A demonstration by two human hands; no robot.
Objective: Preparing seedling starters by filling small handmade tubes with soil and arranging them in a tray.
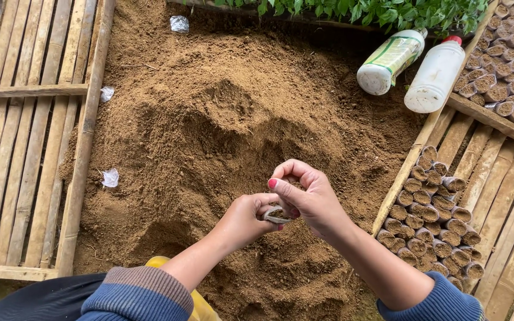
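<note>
Both hands meeting over soil heap, working one small seedling bag.

L hand [246,219] is gripping a small soil-filled seedling bag [278,215], fingers closed round its side; R hand [306,197] is pinching down at the bag mouth w/ fingertips bunched, thumb and index curled, touching the bag top. Bag is sitting between the 2 hands, right above the brown soil pile [221,137]. Just R of R hand: rows of filled bags [432,223] are lying stacked in a bamboo tray [507,196]. Beyond R hand, well apart: 2 white plastic bottles [414,68] are lying on their sides. Well L of L hand: empty bamboo slat frame [25,137], w/ a few crumpled bags [110,177] near its edge. Blue sleeves are showing at both wrists.
</note>
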